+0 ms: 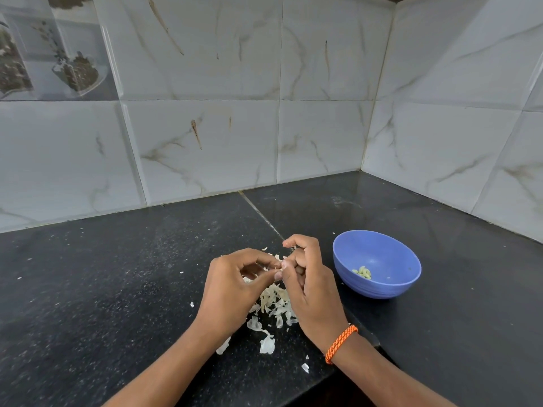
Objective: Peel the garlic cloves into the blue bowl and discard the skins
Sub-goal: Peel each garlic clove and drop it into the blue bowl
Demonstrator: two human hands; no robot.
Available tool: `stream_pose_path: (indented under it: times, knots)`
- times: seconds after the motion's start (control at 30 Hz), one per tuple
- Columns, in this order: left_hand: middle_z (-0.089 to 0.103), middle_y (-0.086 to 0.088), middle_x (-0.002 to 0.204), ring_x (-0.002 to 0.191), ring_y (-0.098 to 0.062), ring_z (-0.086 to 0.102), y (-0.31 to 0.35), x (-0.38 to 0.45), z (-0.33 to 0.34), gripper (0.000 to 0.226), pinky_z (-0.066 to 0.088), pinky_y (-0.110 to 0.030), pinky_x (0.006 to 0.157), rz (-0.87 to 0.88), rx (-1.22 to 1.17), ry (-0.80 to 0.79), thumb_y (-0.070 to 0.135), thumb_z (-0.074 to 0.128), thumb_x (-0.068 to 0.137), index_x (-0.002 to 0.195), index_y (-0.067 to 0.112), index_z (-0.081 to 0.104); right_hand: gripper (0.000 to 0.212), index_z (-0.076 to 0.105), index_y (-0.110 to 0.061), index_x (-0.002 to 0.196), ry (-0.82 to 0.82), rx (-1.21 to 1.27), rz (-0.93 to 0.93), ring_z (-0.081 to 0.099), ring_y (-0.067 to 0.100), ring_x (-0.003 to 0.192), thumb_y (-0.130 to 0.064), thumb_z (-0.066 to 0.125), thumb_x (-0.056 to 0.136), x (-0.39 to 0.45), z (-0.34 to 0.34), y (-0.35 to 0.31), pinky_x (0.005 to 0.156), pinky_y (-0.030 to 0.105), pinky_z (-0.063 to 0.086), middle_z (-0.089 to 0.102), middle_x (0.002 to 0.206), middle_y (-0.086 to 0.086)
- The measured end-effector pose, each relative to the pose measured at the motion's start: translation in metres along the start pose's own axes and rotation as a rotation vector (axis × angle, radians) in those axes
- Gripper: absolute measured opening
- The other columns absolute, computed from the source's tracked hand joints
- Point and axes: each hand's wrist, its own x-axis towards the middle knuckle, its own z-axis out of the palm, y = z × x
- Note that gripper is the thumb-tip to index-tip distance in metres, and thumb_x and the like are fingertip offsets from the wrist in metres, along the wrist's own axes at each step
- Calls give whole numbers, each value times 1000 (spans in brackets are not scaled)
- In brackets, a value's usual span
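Observation:
My left hand [232, 286] and my right hand [308, 286] meet fingertip to fingertip above the black counter, pinching a small garlic clove [281, 266] between them; the clove is mostly hidden by the fingers. Under and between the hands lies a heap of pale garlic skins [274, 304]. The blue bowl [393, 286] stands just right of my right hand, upright, with a few peeled cloves [363, 272] at its bottom.
The black stone counter [117, 289] runs into a corner of tiled walls [323, 127] at the back and right. Loose skin flakes [267, 345] are scattered toward the counter's front edge. An orange cord bracelet [340, 343] circles my right wrist.

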Motion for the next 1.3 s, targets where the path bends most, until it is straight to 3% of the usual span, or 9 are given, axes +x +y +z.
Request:
stream_pose_path:
  times: [0.13, 0.23, 0.37, 0.43, 0.53, 0.8, 0.97, 1.17, 1.3]
  knots:
    - [81, 14, 88, 82, -15, 78, 1, -1, 1, 10, 65, -40, 78, 25, 25, 28, 20, 89, 88, 90, 29, 84, 21, 44, -18, 116, 57, 102, 70, 68, 5, 69, -4, 54, 107, 1, 3, -3, 61, 13, 45, 72, 74, -3]
    - [79, 18, 89, 82, -12, 77, 2, -3, 3, 10, 63, -35, 74, 86, 106, 61, 22, 87, 90, 90, 30, 83, 18, 42, -24, 112, 110, 148, 139, 65, 15, 61, -12, 55, 109, 1, 9, -3, 58, 38, 52, 74, 75, 0]
    - [75, 21, 93, 84, -10, 74, -1, -4, 7, 8, 60, -37, 70, 132, 230, 58, 28, 81, 97, 95, 34, 76, 17, 44, -26, 117, 101, 246, 182, 61, 6, 58, -15, 54, 110, 2, 9, -4, 60, 23, 45, 74, 73, -3]
    - [73, 23, 96, 87, -6, 73, -2, -4, 9, 5, 59, -34, 70, 115, 267, 67, 32, 74, 101, 99, 36, 72, 19, 44, -29, 124, 90, 192, 139, 65, 12, 66, -17, 52, 111, 2, 10, -5, 64, 26, 49, 72, 76, -2]
    - [71, 24, 100, 93, -2, 70, -3, -4, 9, 4, 57, -32, 73, 105, 319, 82, 37, 66, 106, 102, 38, 68, 26, 39, -38, 130, 49, 99, 87, 54, 18, 61, -21, 47, 113, 2, 13, -3, 62, 37, 47, 62, 73, 5]
    - [67, 16, 93, 84, -9, 63, 4, -9, 11, 19, 52, -33, 67, 88, 404, 38, 47, 42, 113, 102, 36, 51, 37, 39, -38, 138, 31, 93, 71, 45, 11, 61, -14, 48, 112, 1, 15, -4, 60, 27, 40, 48, 70, -1]
    - [64, 4, 72, 57, -10, 51, 2, -6, 10, 18, 44, -36, 57, 31, 267, 50, 40, 48, 113, 97, 37, 54, 42, 38, -38, 143, 29, 142, 123, 66, 18, 91, -18, 54, 110, 2, 15, -1, 81, 29, 53, 67, 93, -6]
    - [67, 7, 74, 59, -13, 57, 0, -2, 6, 26, 49, -42, 57, 18, 232, 100, 41, 48, 112, 92, 37, 65, 53, 43, -37, 141, 64, 254, 208, 68, 20, 100, -10, 67, 102, 4, 10, -3, 84, 34, 57, 71, 103, -6]
    - [74, 17, 83, 75, -10, 70, -1, 0, 3, 10, 60, -43, 70, -27, 177, 142, 32, 75, 99, 90, 36, 74, 55, 47, -34, 134, 132, 271, 228, 71, 20, 94, -8, 76, 95, 6, 6, -6, 81, 42, 59, 77, 98, -5]
